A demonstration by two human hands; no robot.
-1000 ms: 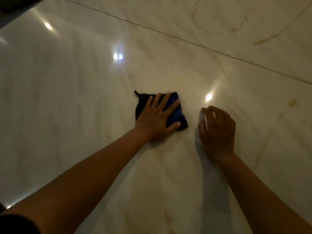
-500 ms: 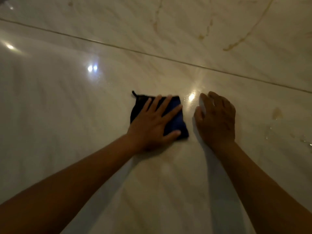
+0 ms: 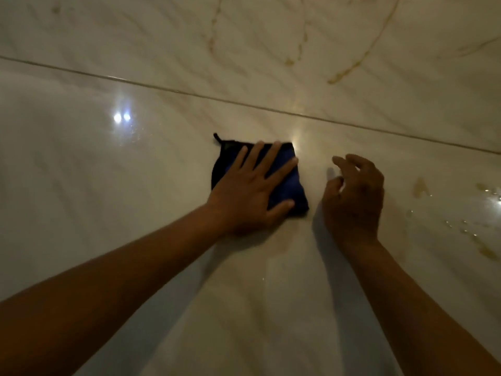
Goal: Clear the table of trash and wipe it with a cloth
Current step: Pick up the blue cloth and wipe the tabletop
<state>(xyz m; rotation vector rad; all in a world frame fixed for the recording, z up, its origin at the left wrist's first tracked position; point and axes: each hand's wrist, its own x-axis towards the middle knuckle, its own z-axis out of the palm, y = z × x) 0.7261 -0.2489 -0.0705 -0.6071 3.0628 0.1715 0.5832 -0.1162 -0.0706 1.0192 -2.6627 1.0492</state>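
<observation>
Since the earlier frame the right hand (image 3: 352, 196) has lifted its fingers (image 3: 344, 160) off the marble and curled them loosely, and the wet patch at the right edge has come further into sight; the cloth (image 3: 287, 183) and the hand on it have kept their place relative to each other.

The cloth is dark blue, folded into a rough square, with a small loop sticking out at its far left corner. It lies flat on the surface (image 3: 108, 213), near the middle of the view, just short of a thin seam (image 3: 189, 93) that crosses the marble from left to right. The left hand (image 3: 249, 196) presses down on it with its fingers straight and spread apart, the thumb along the near edge. The right hand hovers just beside the cloth, to its right, not touching it, its fingers loosely bent and holding nothing.

The surface is pale, glossy marble with faint brownish veins. Bright reflections of lamps (image 3: 122, 117) show to the left and just beyond the cloth. Droplets and a yellowish smear (image 3: 461, 210) sit to the right. The room is dim.
</observation>
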